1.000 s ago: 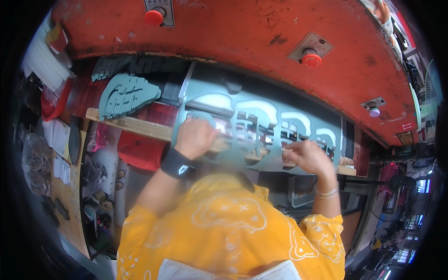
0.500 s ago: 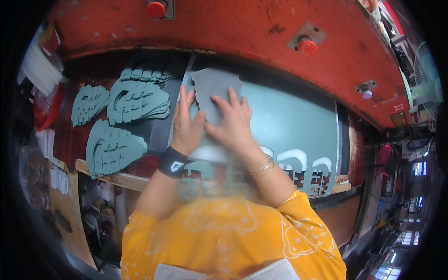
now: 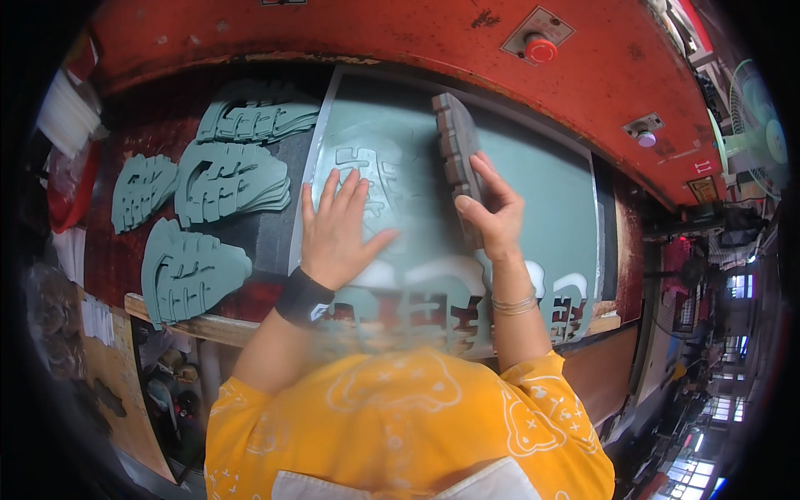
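My right hand grips a thick grey cutting die with a notched side, thumb on one face and fingers on the other. The die is tipped up on its edge above a grey-green sheet. On the sheet's left part, my left hand lies with fingers spread. Beneath and beside its fingertips is a cut shape with slots, still lying within the sheet. Curved cut-outs with notched gaps run along the sheet's near edge, partly blurred.
Stacks of slotted grey-green pieces lie to the left, one stack near the wooden front edge. A red machine beam with a red push button spans the far side. A green fan stands at far right.
My right hand has lifted the die off the sheet, tilted it up and moved it right. My left hand has come off the die's side and now lies on the sheet, where the cut shape shows.
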Demonstrator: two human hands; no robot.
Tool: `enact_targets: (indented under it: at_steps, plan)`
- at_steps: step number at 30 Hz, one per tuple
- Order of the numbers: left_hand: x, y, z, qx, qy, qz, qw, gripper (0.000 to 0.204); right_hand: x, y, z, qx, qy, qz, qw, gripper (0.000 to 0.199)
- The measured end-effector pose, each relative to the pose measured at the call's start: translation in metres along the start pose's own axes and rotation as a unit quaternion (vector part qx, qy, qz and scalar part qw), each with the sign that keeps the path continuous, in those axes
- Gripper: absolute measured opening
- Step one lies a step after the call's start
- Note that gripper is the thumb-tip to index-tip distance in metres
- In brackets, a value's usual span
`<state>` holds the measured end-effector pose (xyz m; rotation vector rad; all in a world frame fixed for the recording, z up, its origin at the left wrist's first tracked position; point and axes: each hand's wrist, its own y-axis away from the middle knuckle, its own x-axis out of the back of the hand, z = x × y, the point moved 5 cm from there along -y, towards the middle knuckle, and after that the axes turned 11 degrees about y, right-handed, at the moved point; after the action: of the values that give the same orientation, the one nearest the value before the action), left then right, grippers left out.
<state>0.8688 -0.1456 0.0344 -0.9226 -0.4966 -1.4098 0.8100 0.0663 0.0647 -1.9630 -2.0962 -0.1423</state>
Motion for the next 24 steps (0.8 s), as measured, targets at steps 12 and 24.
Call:
enact_targets:
  at_steps: [12,24]
  plan:
    - [-0.001,-0.005,-0.001,0.004,0.014,-0.015,1.0,0.068,0.001,0.009,0.008,0.122,0.517,0.007,0.847,0.057]
    - [-0.028,0.108,0.091,-0.129,0.407,-0.129,0.895,0.02,0.316,0.003,-0.022,0.258,0.379,0.595,0.66,0.056]
